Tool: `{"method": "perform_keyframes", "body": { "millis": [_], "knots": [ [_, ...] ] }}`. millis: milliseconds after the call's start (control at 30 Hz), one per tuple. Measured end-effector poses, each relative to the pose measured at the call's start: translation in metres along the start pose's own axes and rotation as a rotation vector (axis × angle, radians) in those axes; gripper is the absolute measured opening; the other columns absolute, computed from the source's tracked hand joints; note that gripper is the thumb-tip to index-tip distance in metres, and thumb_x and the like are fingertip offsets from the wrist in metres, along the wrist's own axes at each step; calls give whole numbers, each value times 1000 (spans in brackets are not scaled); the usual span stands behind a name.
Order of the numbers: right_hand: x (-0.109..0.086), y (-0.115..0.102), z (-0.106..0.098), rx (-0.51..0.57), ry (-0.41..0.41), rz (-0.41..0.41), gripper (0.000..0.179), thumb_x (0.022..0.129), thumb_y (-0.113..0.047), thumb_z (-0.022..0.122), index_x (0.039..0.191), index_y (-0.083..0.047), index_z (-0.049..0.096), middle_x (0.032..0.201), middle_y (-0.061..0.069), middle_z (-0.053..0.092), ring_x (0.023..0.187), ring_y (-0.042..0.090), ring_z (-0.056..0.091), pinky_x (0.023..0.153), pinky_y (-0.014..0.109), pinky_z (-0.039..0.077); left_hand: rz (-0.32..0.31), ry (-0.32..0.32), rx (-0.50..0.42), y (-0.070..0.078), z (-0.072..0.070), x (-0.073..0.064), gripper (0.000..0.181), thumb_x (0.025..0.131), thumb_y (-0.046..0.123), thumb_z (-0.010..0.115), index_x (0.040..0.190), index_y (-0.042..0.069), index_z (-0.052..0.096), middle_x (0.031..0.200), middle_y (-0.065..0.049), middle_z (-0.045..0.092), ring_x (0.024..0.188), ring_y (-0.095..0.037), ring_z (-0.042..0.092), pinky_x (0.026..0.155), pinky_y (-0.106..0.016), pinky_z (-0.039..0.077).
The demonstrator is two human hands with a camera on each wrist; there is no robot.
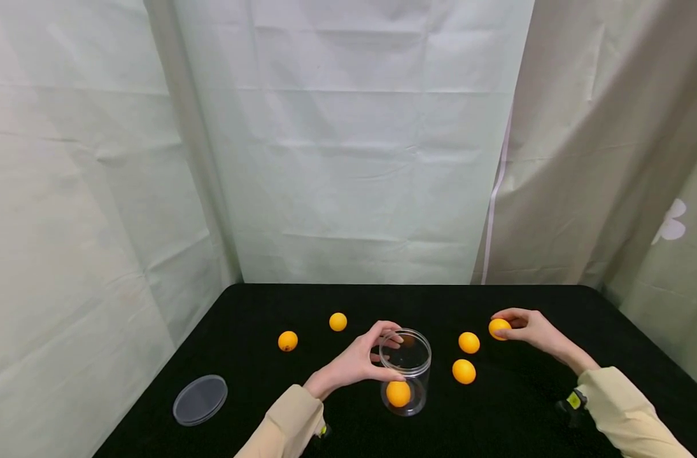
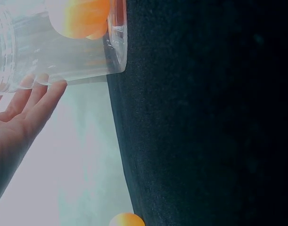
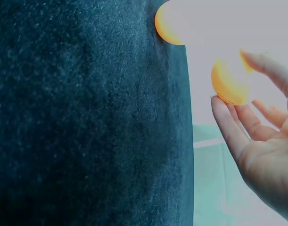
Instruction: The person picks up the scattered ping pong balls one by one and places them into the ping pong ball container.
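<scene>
My left hand (image 1: 354,361) grips a clear plastic jar (image 1: 421,380) near its open rim, thumb in front and fingers around the far side. The jar stands upright on the black table. An orange ping-pong ball (image 1: 398,394) lies low inside it; in the left wrist view a further orange patch shows beside this ball (image 2: 80,16), and I cannot tell whether it is a reflection. Off to the right, my right hand (image 1: 534,330) pinches another orange ping-pong ball (image 1: 499,329) between thumb and fingertips, as the right wrist view shows above the table.
Two loose balls, one nearer (image 1: 464,371) and one farther (image 1: 469,343), lie between the jar and my right hand. Left of the jar are two more, a marked ball (image 1: 288,341) and a plain ball (image 1: 338,322). A translucent round lid (image 1: 200,400) lies at the table's left.
</scene>
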State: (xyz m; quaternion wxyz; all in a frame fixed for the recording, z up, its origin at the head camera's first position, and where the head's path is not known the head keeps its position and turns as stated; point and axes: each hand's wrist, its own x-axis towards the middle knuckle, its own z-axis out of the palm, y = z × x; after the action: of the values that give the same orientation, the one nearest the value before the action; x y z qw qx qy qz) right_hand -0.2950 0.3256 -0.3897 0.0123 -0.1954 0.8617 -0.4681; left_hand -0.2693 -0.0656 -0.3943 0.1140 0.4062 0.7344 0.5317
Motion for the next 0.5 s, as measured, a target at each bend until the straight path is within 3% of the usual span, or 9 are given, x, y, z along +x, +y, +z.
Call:
{"method": "perform_keyframes", "body": {
  "millis": [500],
  "knots": [
    [5, -2, 3, -3, -17, -10, 41, 85, -19, 63, 117, 5, 51, 100, 13, 58, 84, 25, 58, 74, 42, 47, 11, 2, 11, 1, 0, 1, 64, 77, 32, 70, 129, 20, 33, 122, -9, 45, 108, -17, 47, 80, -33, 45]
  ]
}}
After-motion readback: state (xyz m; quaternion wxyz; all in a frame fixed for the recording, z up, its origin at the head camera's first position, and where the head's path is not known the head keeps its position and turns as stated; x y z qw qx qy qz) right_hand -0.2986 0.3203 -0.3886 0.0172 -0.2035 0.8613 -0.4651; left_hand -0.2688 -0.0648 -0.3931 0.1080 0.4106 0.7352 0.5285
